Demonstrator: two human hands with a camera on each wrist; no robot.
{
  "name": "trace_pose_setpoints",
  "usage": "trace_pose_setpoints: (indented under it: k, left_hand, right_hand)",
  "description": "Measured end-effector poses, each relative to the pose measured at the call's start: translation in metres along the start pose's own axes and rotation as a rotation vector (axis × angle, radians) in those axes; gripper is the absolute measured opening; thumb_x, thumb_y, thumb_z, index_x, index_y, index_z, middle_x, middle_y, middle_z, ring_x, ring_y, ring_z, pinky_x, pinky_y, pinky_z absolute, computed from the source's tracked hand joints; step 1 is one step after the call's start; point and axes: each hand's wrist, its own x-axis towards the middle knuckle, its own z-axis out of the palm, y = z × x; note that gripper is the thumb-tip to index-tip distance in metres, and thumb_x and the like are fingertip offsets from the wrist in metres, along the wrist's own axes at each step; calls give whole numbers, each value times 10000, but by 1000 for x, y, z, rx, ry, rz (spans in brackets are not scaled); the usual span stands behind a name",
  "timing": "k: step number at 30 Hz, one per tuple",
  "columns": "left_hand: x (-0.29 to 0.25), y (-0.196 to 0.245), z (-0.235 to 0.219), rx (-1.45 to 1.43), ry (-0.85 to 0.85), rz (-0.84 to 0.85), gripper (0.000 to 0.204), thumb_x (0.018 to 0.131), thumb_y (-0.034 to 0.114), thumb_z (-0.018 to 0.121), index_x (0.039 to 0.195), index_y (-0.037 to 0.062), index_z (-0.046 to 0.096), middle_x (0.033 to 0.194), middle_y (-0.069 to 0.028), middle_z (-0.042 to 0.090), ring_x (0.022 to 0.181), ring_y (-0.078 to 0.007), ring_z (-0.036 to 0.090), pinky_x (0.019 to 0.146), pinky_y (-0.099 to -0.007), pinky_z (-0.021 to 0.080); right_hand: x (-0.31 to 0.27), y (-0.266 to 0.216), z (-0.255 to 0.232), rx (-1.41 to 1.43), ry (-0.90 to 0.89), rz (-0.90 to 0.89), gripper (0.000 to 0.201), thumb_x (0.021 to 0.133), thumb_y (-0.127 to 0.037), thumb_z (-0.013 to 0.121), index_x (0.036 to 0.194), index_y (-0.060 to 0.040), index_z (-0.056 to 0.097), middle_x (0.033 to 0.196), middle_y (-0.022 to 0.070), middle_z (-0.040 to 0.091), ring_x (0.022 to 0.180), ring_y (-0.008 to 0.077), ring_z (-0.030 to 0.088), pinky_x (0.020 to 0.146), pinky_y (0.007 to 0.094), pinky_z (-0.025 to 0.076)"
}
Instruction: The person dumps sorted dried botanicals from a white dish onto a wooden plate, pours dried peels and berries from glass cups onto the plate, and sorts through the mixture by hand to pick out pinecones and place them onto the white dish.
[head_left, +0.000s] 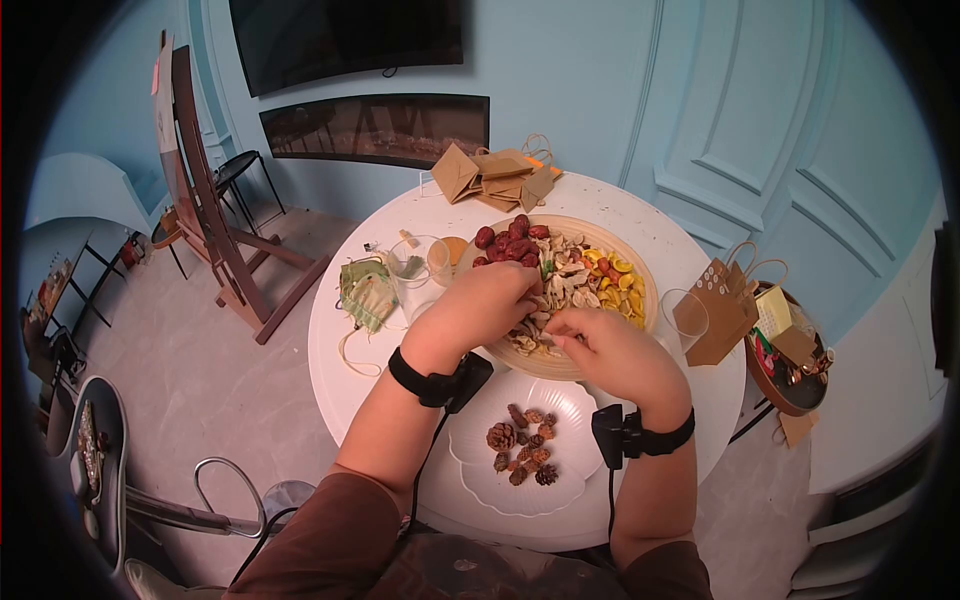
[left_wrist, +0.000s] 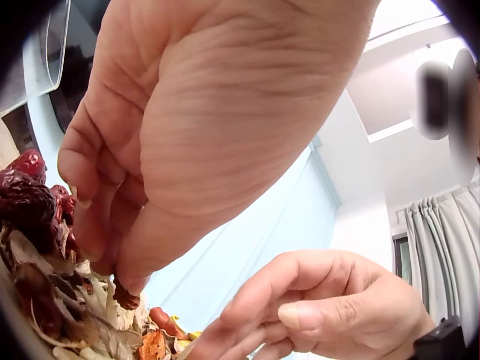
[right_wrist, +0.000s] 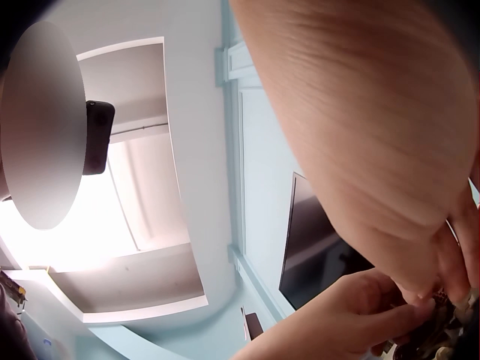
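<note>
A round tray (head_left: 648, 262) holds dark red dried dates (head_left: 515, 240), pale dried slices (head_left: 575, 285) and yellow dried pieces (head_left: 630, 290). Over its near left part, my left hand (head_left: 482, 308) reaches down, thumb and fingertips pinching a small rough brown pine cone (left_wrist: 126, 295). My right hand (head_left: 622, 352) is at the tray's near side, fingers loosely bent and low over the slices; in the left wrist view its thumb stands apart from the fingers. Nearer the body, a white scalloped plate (head_left: 470, 455) bears several pine cones (head_left: 502, 436).
Clear cups (head_left: 418, 262) and a green drawstring pouch (head_left: 368, 295) stand left of the tray, another clear cup (head_left: 684, 318) right of it. Brown paper bags (head_left: 490, 178) lie at the white table's (head_left: 335, 330) back; another paper bag (head_left: 722, 310) stands at right, beside a side table (head_left: 800, 395).
</note>
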Motion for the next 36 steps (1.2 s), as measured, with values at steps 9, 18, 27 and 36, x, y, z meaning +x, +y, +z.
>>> trace_pose_setpoints:
  k: [9, 18, 27, 36]
  left_hand:
    - [-5, 9, -5, -12, 89, 44, 135, 900, 131, 611, 1005, 72, 673, 928, -109, 620, 922, -314, 611, 788, -401, 495]
    - [-17, 34, -16, -248, -259, 204, 170, 895, 131, 635, 1033, 50, 694, 967, -125, 676, 927, -310, 646, 804, -380, 501]
    - [-18, 46, -18, -174, -504, 84, 167, 872, 103, 643, 1020, 56, 704, 920, -122, 701, 881, -298, 666, 785, -383, 505]
    - [-4, 32, 22, -66, -202, 141, 275, 852, 163, 679, 1122, 112, 692, 982, -114, 603, 983, -311, 626, 814, -416, 506]
  right_hand:
    - [-5, 1, -21, 58, 279, 92, 162, 935, -145, 587, 1051, -46, 642, 910, 141, 702, 789, 295, 680, 717, 367, 519]
    - [-16, 15, -37, 144, 101, 187, 169, 930, -140, 565, 926, 9, 645, 750, 149, 656, 662, 298, 627, 641, 367, 482]
    - [-14, 19, -32, -109, -72, 233, 180, 935, -122, 532, 928, 22, 641, 784, 106, 675, 733, 181, 662, 689, 300, 519]
    - [-13, 17, -34, -97, -34, 261, 218, 950, -170, 514, 974, -1, 650, 875, 195, 663, 843, 353, 645, 748, 421, 497]
